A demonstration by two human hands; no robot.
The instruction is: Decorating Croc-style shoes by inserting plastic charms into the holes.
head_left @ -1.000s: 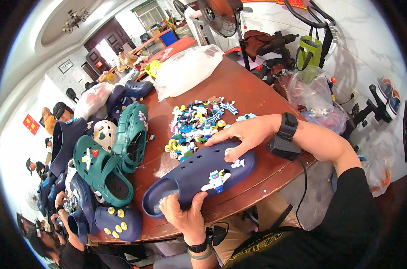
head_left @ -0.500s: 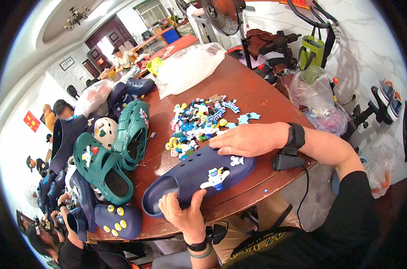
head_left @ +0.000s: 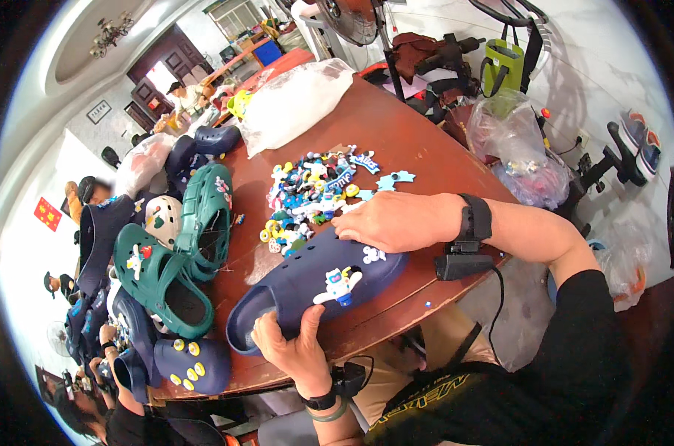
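Note:
A navy clog [head_left: 300, 267] lies before me at the table's near edge, its opening to the left. On its upper sit a white-and-blue character charm [head_left: 338, 285] and a small white charm [head_left: 373, 255]. My left hand [head_left: 292, 349] grips the clog by the opening's rim, fingers hooked at the inside and thumb outside. Over the toe's far side bends my right hand [head_left: 385, 223], its thumb against the upper; its fingertips are partly hidden. Just beyond the clog is a pile of colourful shoe charms [head_left: 315, 186], nearest to my right hand.
Two green clogs [head_left: 159, 279], a white clog [head_left: 163, 221] and a navy clog with yellow charms [head_left: 196, 368] crowd the left side of the red-brown table [head_left: 404, 141]. A clear plastic bag [head_left: 296, 104] lies at the back. Another person's arm [head_left: 121, 372] is at lower left.
The whole view has shifted, so the table and its things appear a little further left and up. Both hands stay on the navy clog, in nearly the same pose.

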